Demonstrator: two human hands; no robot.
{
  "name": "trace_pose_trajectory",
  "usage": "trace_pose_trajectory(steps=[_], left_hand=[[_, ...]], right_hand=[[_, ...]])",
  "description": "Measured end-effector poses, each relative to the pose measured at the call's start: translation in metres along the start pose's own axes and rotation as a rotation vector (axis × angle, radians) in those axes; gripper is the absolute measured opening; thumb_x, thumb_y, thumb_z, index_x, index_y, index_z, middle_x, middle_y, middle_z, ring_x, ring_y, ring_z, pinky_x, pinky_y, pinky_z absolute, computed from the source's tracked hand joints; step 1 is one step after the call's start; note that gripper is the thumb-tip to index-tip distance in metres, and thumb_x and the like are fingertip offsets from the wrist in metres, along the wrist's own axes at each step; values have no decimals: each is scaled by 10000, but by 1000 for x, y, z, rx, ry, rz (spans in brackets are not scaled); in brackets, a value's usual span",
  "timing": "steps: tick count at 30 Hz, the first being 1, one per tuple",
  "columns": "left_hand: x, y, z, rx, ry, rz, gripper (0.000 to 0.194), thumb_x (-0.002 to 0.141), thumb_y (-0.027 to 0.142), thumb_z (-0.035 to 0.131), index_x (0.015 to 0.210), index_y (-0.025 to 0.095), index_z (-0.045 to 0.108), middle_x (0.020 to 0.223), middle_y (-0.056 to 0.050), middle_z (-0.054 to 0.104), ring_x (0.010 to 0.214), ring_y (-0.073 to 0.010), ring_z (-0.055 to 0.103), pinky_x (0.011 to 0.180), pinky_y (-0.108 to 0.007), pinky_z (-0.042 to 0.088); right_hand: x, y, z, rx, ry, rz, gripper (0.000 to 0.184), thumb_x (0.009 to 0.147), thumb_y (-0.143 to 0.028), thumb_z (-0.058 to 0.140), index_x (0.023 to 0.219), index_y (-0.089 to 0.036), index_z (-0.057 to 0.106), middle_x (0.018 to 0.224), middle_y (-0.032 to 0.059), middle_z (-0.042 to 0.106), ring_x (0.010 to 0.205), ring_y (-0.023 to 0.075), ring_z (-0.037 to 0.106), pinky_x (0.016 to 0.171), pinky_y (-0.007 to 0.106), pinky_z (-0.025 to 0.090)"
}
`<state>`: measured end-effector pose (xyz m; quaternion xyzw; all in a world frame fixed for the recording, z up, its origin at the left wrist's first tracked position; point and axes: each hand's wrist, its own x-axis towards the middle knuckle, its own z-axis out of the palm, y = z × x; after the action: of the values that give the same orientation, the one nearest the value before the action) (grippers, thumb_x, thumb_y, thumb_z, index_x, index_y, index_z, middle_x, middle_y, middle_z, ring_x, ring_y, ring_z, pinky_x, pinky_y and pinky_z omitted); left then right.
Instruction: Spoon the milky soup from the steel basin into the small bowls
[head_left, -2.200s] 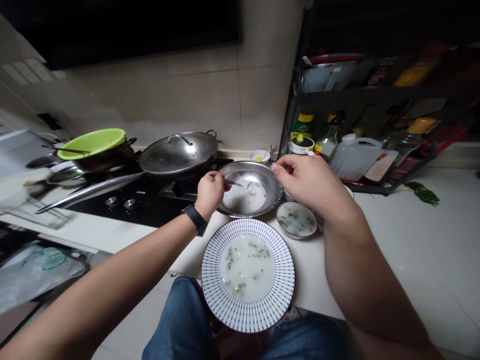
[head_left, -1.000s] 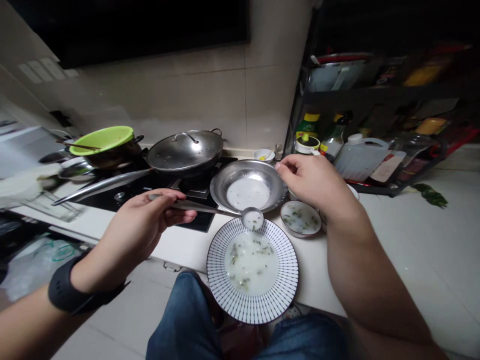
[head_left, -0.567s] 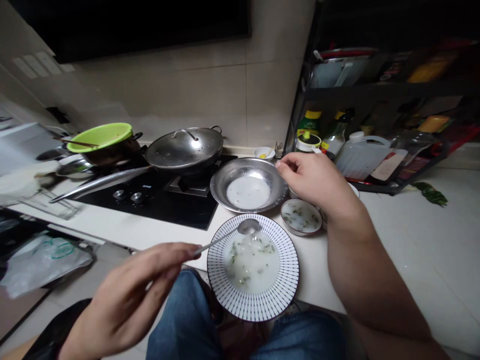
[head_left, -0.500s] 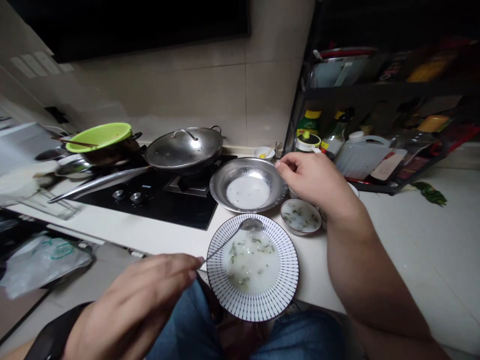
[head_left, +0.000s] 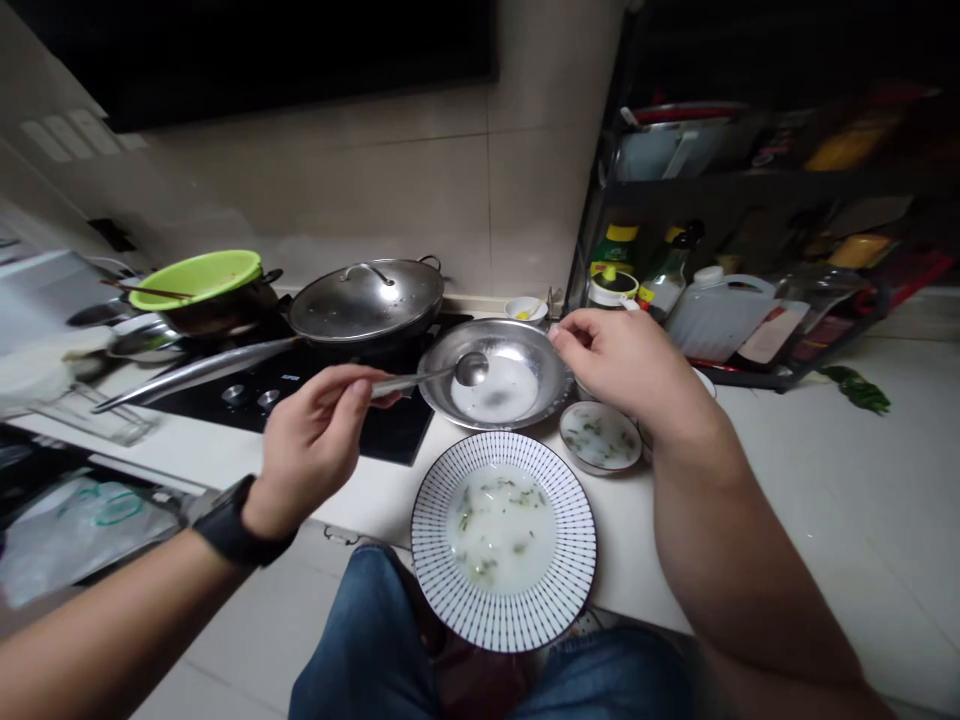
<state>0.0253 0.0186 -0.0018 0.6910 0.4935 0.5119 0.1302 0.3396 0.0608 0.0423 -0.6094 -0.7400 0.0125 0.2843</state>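
Observation:
My left hand (head_left: 322, 430) is closed round the handle of a metal spoon (head_left: 471, 369), whose bowl hangs over a steel basin (head_left: 439, 392). White liquid (head_left: 510, 392) covers the basin's bottom. With its fingers pinched, my right hand (head_left: 611, 355) grips the basin's right rim. Nearer to me, a striped plate (head_left: 431, 540) at the counter's front edge contains cloudy liquid with bits of green leaf. Just right of the basin stands a small bowl (head_left: 600, 437) of similar leafy liquid, below my right wrist.
A lidded wok (head_left: 367, 300) sits on the black hob (head_left: 360, 415), its long handle pointing left. Behind it at left, a green basin (head_left: 199, 275) rests on a dark pot. A small bowl (head_left: 525, 309) stands by the wall. Bottles and a plastic jug (head_left: 720, 315) fill the rack at right.
My left hand has lifted the spoon out of the plate and moved it forward over the steel basin. My right hand stays at the basin's rim.

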Motion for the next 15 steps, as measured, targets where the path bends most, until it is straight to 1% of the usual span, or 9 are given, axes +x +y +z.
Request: trace_pose_trajectory(steps=[2, 4, 6, 8, 11, 13, 15], left_hand=[[22, -16, 18, 48, -35, -34, 241, 1001, 363, 589, 1047, 168, 724, 887, -70, 816, 826, -205, 795, 752, -286, 626], [38, -35, 32, 73, -82, -9, 258, 994, 367, 566, 1034, 160, 714, 885, -80, 810, 817, -216, 795, 720, -283, 614], [48, -52, 41, 118, -134, 24, 252, 980, 354, 563, 1041, 159, 712, 906, -88, 806, 844, -230, 796, 724, -288, 604], [53, -65, 47, 154, -170, 39, 255, 968, 350, 563, 1051, 159, 710, 944, -99, 804, 873, -240, 795, 742, -296, 598], [53, -68, 47, 156, -191, -9, 260, 948, 355, 567, 1029, 156, 714, 929, -101, 801, 855, -243, 790, 734, -297, 596], [51, -62, 44, 110, -158, -85, 239, 924, 352, 589, 980, 158, 716, 863, -86, 795, 801, -232, 785, 705, -280, 594], [48, -53, 40, 15, -102, -181, 201, 894, 339, 620, 922, 160, 708, 798, -70, 780, 732, -216, 775, 670, -261, 592]], right_hand=[[0, 0, 0, 1, -5, -5, 287, 979, -364, 541, 909, -216, 777, 767, 56, 745, 700, 204, 644, 632, 316, 388], [0, -1, 0, 6, -7, -7, 287, 979, -361, 539, 909, -215, 776, 766, 55, 745, 700, 203, 644, 635, 314, 390], [0, 0, 0, 10, -6, -2, 284, 976, -360, 541, 915, -215, 778, 777, 56, 750, 708, 203, 650, 643, 312, 397], [0, 0, -1, 13, -6, 2, 284, 975, -356, 540, 919, -216, 780, 794, 59, 757, 722, 205, 657, 650, 310, 404], [1, 1, -1, 15, -6, 4, 288, 976, -360, 538, 918, -214, 780, 807, 62, 764, 722, 206, 659, 646, 308, 408], [0, 1, -1, 17, -8, 3, 290, 975, -362, 539, 919, -212, 780, 813, 64, 766, 726, 207, 662, 647, 307, 412], [0, 1, -2, 20, -12, -4, 291, 976, -360, 536, 926, -212, 781, 817, 64, 768, 734, 209, 666, 653, 306, 417]])
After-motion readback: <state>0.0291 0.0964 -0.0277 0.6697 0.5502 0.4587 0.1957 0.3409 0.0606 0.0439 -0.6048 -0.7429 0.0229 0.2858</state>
